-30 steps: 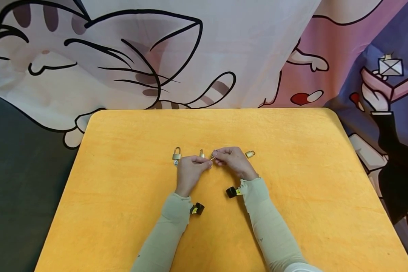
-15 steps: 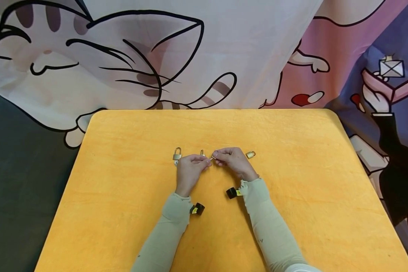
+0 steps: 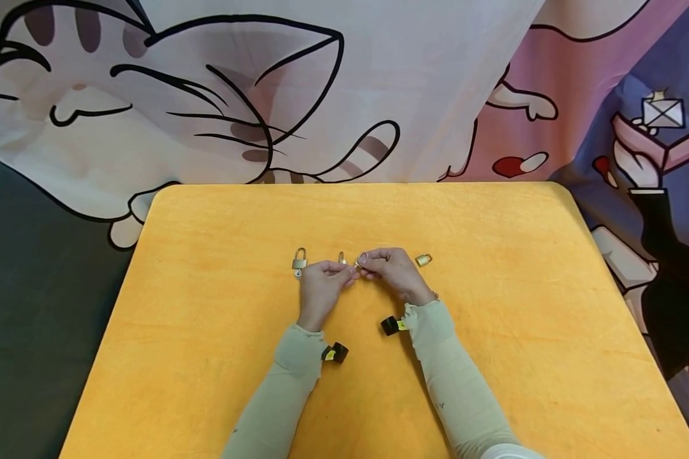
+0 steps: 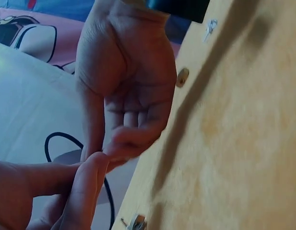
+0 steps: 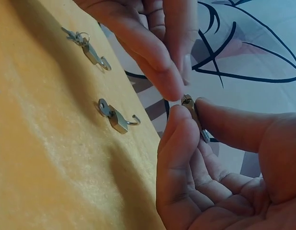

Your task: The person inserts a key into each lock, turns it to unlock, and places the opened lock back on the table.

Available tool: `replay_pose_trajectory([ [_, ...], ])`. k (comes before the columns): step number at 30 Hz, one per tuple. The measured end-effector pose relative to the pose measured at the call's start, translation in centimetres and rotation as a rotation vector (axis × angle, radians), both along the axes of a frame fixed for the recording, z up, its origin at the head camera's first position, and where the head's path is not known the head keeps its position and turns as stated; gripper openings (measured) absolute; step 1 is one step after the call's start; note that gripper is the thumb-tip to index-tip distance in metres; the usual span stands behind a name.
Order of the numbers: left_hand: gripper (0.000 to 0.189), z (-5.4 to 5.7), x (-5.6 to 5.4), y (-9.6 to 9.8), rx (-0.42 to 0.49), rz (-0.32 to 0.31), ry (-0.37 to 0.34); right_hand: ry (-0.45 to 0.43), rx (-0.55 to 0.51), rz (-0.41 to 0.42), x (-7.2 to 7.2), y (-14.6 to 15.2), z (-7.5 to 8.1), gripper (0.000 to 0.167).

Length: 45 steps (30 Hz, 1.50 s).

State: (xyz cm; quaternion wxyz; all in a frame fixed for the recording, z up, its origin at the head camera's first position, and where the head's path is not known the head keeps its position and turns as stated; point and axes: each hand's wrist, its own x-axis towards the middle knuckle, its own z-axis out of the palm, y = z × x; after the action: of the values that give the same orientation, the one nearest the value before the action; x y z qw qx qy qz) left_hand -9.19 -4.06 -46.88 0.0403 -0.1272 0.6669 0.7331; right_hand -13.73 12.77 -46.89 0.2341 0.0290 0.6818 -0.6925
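My right hand (image 3: 395, 271) pinches a small brass padlock (image 5: 195, 112) between thumb and index finger, its end turned toward the left hand. My left hand (image 3: 320, 290) meets it from the left, thumb and index finger pinched right at that end. A small thin gold piece between these fingertips is mostly hidden. Left of the hands, on the table, lies a brass padlock (image 3: 300, 263) with keys (image 5: 71, 34) at its base. Another padlock (image 5: 119, 122), its shackle out and a key (image 5: 105, 108) in it, lies just behind the left fingertips.
A further padlock (image 3: 423, 260) lies on the yellow table (image 3: 494, 255) to the right of the right hand. Some keys (image 4: 210, 29) lie near the right forearm in the left wrist view. Behind the table hangs a printed cloth (image 3: 413, 76).
Both hands stay in place. The thin gold piece that showed between the fingertips a second ago is now more covered, and a ring-shaped metal edge shows at the right fingertips.
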Motion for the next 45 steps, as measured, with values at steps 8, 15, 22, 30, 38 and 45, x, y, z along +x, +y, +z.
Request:
replay_pose_trajectory([
  [8,0.019,0.05,-0.02,0.18,0.103,-0.053,-0.031,-0.008,-0.001,-0.017,-0.17,0.32,-0.10,0.026],
  [15,0.031,0.17,0.05,-0.10,0.019,-0.178,-0.056,-0.006,-0.021,-0.029,-0.35,0.54,-0.20,0.025],
  [22,0.030,-0.07,0.14,-0.29,-0.104,-0.357,-0.040,0.005,0.007,0.011,-0.30,0.63,-0.28,0.028],
  [30,0.027,-0.24,0.17,-0.21,-0.120,-0.391,-0.034,0.054,0.038,0.051,-0.15,0.53,-0.25,0.031],
  [38,0.029,-0.29,0.05,-0.10,0.004,-0.363,-0.077,0.082,0.056,0.079,-0.02,0.50,-0.15,0.033],
  [45,0.030,-0.25,-0.13,-0.05,0.011,-0.360,-0.089,0.086,0.055,0.091,-0.03,0.40,-0.18,0.031],
])
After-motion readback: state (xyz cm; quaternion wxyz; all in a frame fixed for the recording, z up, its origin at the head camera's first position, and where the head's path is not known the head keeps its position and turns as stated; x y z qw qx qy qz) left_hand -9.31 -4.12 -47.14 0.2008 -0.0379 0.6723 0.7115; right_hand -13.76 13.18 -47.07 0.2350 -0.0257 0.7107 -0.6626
